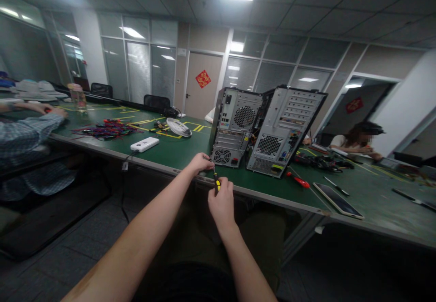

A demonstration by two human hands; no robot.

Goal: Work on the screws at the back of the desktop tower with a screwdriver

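A yellow-and-black screwdriver [217,182] is gripped in my right hand [222,200], its shaft pointing up and away from me. At the shaft's tip, by the lower left corner of a computer tower [235,116], my left hand [200,163] has its fingers drawn together. What lies between those fingers is too small to make out. The tower stands upright with its back panel, fan grilles and ports towards me. A second computer tower [284,129] leans slightly to the right beside it.
Along the green table [184,150] lie a white power bank [145,145], a bundle of coloured wires [105,130] and a white oval basket [179,127]. To the right are a red-handled tool [298,180], a phone [337,200] and black cables [323,162]. Other people sit at left and right.
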